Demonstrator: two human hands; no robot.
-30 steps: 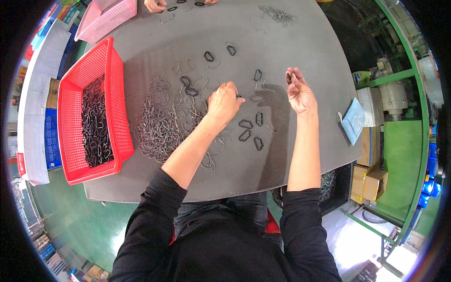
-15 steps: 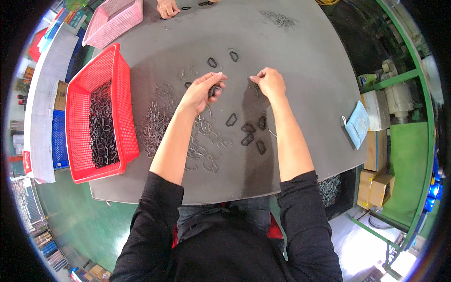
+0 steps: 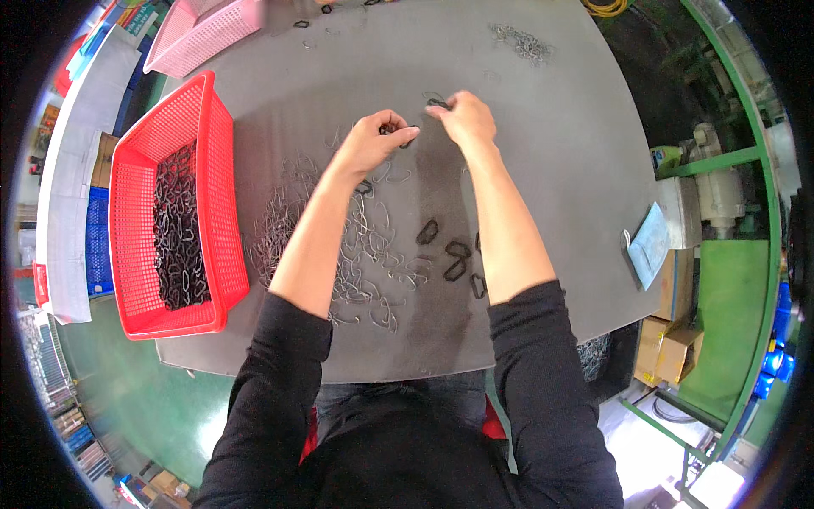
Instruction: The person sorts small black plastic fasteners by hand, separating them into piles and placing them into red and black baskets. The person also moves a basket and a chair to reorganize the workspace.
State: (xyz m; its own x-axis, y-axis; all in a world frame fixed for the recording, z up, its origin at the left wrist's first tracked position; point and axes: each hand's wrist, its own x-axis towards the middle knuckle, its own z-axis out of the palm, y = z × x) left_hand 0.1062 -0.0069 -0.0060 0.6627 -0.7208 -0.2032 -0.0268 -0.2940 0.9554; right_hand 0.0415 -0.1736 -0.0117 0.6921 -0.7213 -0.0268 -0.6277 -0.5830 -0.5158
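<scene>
My left hand (image 3: 371,142) is closed, with black carabiners (image 3: 410,136) between its thumb and fingers; how many it holds is partly hidden. To its right and a little farther off, my right hand (image 3: 468,119) pinches another black carabiner (image 3: 437,103) close to the table top. A thin bent wire shows beside that one. Under my left wrist lies one more carabiner (image 3: 364,187). Between my forearms several carabiners (image 3: 456,270) rest on the table, some partly covered by my right forearm. Loose bent wire pieces (image 3: 360,254) spread around my left forearm.
A red basket (image 3: 222,212) of black carabiners stands at the left, with a pink basket (image 3: 199,47) beyond it. Small wire pieces (image 3: 521,42) lie on the far side of the grey table (image 3: 568,170). A blue face mask (image 3: 649,246) is at the right edge.
My right hand has moved away from me and now grips a carabiner that lay on the table. My left hand has closed more tightly. The other person's hand has mostly left the far edge.
</scene>
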